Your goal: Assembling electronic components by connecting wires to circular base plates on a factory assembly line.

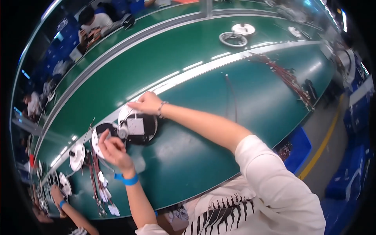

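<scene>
I have my right hand (148, 104), with a thin dark bracelet (161, 109) at its wrist, on the far white rim of a round black-and-white device (145, 131). The device lies on the dark green, smooth-topped desk (188, 160), near its far edge. A pale square plate (135, 126) sits on its black face, and a silvery round part (123, 132) shows at its left side. The fingers of that hand point down at the rim; I cannot tell whether the grip pinches anything there.

My left hand (114, 153), above a bright blue wristband (126, 180), is in front of a second round black-and-white disc (95, 138), just left of the device. Its grip is loosely spread, fingers half curled and thumb apart; I cannot tell whether they touch the disc.

Farther left I see a white disc with a black hub (77, 157), and near it a bundle of reddish-brown wires with white tags (94, 176). At the lower left, another person's hand (57, 193) is near other white discs. To my right, a single dark red wire (233, 92) lies on the desk, well apart from a larger heap of red wires (286, 76). Beyond the pale rail (196, 73), a grey ring (234, 39) sits just beside a round white disc (243, 29) on the green surface.
</scene>
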Tool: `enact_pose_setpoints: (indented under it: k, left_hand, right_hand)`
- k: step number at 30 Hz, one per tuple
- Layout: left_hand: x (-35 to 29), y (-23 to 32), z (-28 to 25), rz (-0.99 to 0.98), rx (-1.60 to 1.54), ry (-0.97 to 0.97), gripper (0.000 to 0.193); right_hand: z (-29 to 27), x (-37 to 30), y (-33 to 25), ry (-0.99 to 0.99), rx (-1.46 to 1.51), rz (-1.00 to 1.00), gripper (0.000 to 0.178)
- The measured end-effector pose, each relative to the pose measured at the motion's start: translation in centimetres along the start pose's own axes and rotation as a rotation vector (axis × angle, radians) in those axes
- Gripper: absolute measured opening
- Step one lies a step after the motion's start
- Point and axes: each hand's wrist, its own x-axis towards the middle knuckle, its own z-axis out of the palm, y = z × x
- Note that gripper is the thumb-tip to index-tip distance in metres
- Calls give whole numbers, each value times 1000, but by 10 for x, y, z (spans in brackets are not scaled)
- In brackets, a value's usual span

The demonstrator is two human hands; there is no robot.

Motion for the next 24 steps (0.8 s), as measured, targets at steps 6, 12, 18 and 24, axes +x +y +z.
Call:
enact_pose_setpoints:
  k: [6,12,18,24]
  left_hand:
    - [-7,10,4,78,11,-47,25]
    - [-45,19,-33,171,205,-96,23]
    - [-63,-14,-79,-95,372,47,22]
    - [-53,-21,-70,-22,496,56,21]
  right_hand:
    - [-134,15,16,275,-625,-88,43]
    - [-371,-1,126,834,-547,384,31]
    - [-447,-8,172,1144,103,628,32]
    - [-438,41,183,1159,175,727,35]
